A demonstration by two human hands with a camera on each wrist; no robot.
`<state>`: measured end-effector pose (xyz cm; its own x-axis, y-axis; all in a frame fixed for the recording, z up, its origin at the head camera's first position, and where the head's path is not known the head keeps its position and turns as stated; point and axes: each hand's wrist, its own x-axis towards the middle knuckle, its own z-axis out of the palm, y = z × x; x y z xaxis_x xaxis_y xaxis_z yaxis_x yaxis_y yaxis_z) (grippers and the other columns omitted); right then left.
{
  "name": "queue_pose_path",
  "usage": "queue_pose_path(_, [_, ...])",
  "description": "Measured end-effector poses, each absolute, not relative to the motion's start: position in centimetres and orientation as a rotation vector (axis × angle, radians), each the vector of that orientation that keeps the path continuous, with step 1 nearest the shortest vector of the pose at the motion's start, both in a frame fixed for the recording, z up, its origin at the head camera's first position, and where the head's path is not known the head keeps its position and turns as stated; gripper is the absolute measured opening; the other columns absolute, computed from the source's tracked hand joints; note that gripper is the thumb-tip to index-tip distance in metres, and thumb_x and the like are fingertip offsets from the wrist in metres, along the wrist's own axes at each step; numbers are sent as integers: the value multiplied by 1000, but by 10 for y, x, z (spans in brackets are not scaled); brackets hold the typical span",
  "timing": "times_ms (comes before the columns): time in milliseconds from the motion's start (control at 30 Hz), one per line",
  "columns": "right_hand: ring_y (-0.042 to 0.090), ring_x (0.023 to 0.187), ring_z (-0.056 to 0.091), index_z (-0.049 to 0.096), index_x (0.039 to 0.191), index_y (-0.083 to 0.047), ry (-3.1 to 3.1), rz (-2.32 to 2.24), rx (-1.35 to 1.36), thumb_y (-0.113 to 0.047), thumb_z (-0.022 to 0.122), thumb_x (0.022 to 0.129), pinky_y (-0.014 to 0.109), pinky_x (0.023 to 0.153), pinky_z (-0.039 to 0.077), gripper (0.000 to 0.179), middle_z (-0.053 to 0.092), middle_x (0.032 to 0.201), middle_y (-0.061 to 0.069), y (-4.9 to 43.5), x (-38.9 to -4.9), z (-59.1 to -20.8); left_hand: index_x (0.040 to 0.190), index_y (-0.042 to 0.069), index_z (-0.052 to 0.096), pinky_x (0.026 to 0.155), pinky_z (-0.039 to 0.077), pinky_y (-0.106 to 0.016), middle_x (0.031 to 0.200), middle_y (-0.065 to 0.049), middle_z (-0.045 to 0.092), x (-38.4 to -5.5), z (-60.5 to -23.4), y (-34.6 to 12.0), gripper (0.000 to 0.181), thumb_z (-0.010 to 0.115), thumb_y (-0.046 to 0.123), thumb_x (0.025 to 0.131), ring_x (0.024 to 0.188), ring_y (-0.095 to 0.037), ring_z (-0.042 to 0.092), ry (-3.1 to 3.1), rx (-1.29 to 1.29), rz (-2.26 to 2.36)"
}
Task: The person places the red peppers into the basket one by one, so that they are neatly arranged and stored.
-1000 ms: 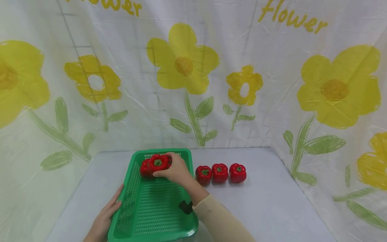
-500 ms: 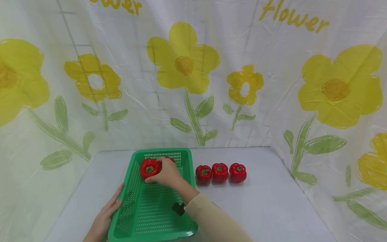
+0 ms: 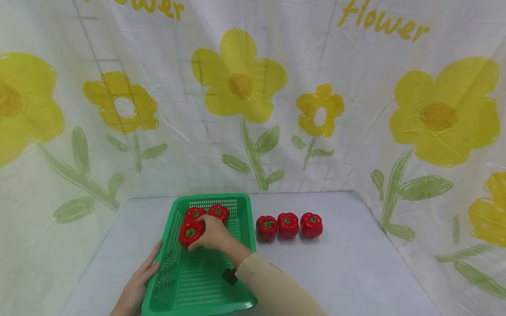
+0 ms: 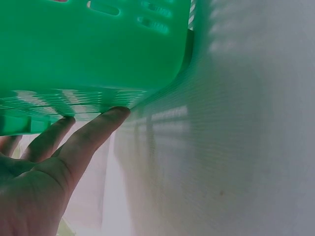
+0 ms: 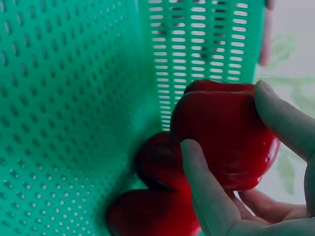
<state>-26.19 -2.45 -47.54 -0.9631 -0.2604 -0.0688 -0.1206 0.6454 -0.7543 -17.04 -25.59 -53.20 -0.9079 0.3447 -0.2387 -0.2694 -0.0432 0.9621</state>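
Note:
My right hand [image 3: 215,232] grips a red bell pepper [image 3: 191,234] inside the green plastic basket [image 3: 199,309]. In the right wrist view, thumb and fingers hold this bell pepper [image 5: 224,132] from its sides, over two other peppers. Those two red bell peppers, one at the back left [image 3: 193,213] and one at the back right [image 3: 219,212], sit toward the basket's far end. My left hand [image 3: 136,283] lies along the outside of the basket's left wall. Its fingers look extended in the left wrist view, tips touching the green wall [image 4: 88,54].
Three more red bell peppers stand in a row on the white table right of the basket: left [image 3: 266,228], middle [image 3: 287,225] and right [image 3: 311,225]. A flower-printed curtain [image 3: 276,162] hangs behind the table.
My right hand has moved the held pepper left and toward me, from above the other peppers to in front of them. The left hand and basket stay put.

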Motion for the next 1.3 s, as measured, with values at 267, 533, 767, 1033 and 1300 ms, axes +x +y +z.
queue_pose_path(267, [11,102,55,60,127,-14,2688,-1145,-255,-31,97,67,28,76,56,73,64,115,-3,-31,-264,-484,159,48,2,102,48,-30,169,1,-17,-172,-534,-258,58,31,49,109,122,18,42,1778,109,2009])
queue_pose_path(533, [8,96,53,59,121,-13,2717,-1072,-293,-29,97,66,24,73,54,69,62,108,-5,-41,-262,-493,162,38,4,97,36,-9,170,1,-10,-173,-534,-262,59,31,46,110,117,32,30,1979,125,1919])
queue_pose_path(767, [9,94,52,56,121,-12,2741,-1003,-266,-28,97,67,23,71,54,69,60,107,-2,-44,-260,-494,160,46,6,100,50,-29,170,-1,-9,-173,-532,-256,60,35,50,108,115,20,45,1870,-3,1957])
queue_pose_path(1033, [10,95,53,56,123,-13,2757,-1002,-227,-27,97,66,25,75,55,72,59,110,-1,-46,-262,-500,160,47,8,101,52,-37,171,-2,-6,-174,-531,-254,58,35,48,109,114,15,51,1860,-34,1977])
queue_pose_path(1300, [10,98,54,56,126,-14,2754,-968,-212,-26,98,65,26,80,56,75,60,113,-1,-50,-262,-503,162,39,5,97,41,-12,170,-2,-10,-174,-532,-259,62,35,49,109,115,29,35,1971,48,1902])
